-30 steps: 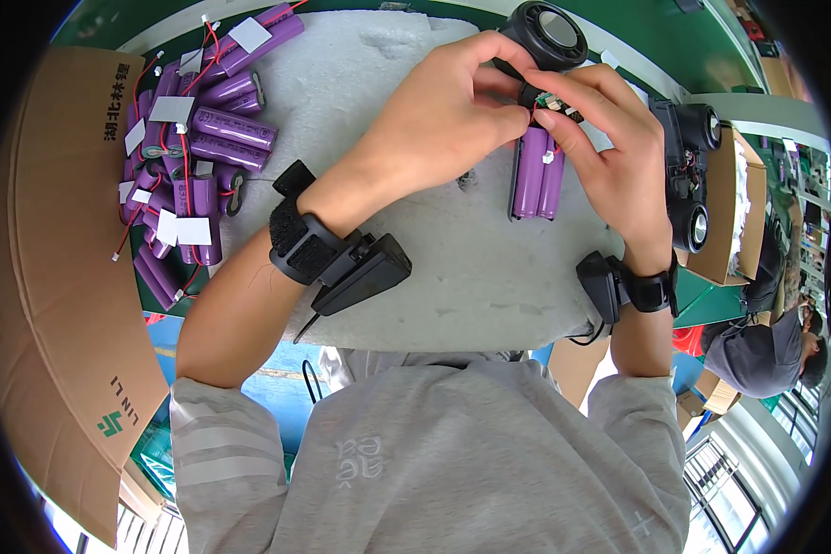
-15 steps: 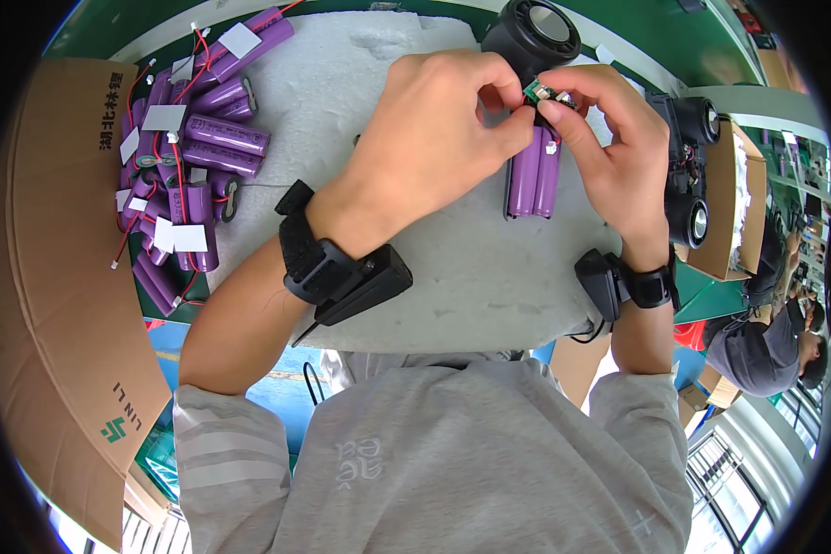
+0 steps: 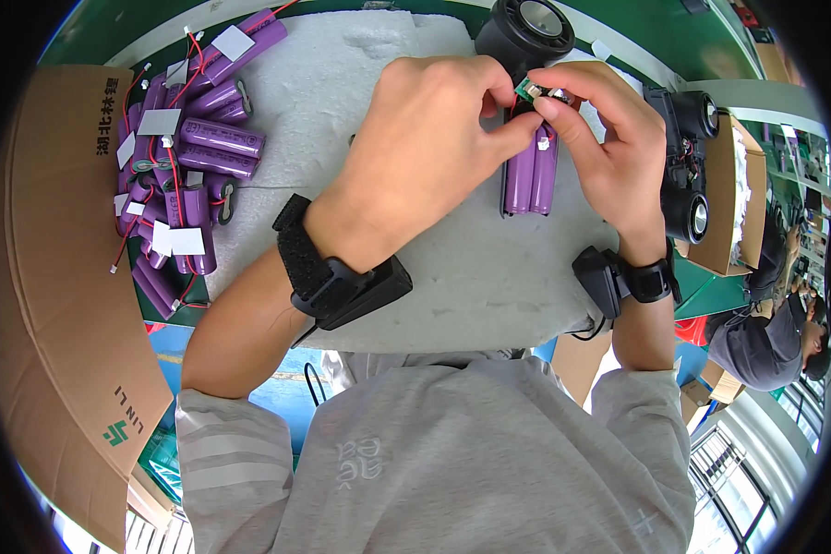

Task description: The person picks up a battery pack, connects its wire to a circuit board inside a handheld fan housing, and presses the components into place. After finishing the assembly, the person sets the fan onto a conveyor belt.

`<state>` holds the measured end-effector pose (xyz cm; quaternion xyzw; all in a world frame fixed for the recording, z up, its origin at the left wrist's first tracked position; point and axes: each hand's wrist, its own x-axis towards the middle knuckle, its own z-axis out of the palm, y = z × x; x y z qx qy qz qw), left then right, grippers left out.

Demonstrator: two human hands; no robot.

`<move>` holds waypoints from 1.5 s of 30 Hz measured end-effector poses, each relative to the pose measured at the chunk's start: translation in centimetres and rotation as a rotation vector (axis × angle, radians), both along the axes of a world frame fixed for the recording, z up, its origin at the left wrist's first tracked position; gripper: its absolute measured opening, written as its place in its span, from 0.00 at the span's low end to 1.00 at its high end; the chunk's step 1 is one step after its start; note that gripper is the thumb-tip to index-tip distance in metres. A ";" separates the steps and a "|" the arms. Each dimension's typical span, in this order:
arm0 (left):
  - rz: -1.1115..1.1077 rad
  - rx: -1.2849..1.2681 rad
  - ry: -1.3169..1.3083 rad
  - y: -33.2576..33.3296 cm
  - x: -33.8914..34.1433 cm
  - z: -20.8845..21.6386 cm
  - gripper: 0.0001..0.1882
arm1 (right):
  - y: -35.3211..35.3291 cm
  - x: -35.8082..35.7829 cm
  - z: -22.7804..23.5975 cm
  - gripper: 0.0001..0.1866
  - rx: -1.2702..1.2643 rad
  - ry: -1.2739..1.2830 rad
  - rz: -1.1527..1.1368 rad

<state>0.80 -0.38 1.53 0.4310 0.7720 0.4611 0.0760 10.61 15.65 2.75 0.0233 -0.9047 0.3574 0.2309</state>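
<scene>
Right hand (image 3: 623,171) pinches circuit board (image 3: 525,90); left hand (image 3: 420,138) fingers curled, hold unclear. Likely light, stiff, fragile: grip edges.

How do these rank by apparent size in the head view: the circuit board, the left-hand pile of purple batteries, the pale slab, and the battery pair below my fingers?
1. Pale slab
2. Battery pile
3. Battery pair, top end partly covered
4. Circuit board, partly covered, clearly smallest
</scene>
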 end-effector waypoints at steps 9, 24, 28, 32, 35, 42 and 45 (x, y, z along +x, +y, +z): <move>0.009 0.048 -0.027 0.0 -0.1 -0.4 0.10 | 0.0 -0.1 0.0 0.09 0.019 0.032 0.004; -0.089 -0.034 -0.432 -0.4 -1.0 0.2 0.09 | 0.0 0.3 0.4 0.10 -0.019 -0.063 0.007; -0.271 -0.084 -0.634 -0.6 -2.6 1.3 0.09 | 0.1 0.3 0.3 0.10 -0.025 -0.062 0.012; -0.312 0.016 -0.514 -0.5 -2.9 0.1 0.13 | 0.1 0.0 0.0 0.08 -0.007 0.004 0.013; -0.279 -0.013 -0.448 -0.5 -2.8 -0.2 0.12 | 0.3 0.3 0.0 0.08 0.004 0.001 0.012; -0.210 -0.045 -0.309 -0.4 -2.4 -0.2 0.11 | 0.6 0.5 -0.2 0.10 -0.049 -0.073 0.011; -0.190 -0.037 -0.271 -0.3 -2.1 -0.1 0.11 | 0.5 0.5 -0.1 0.10 -0.014 -0.066 0.018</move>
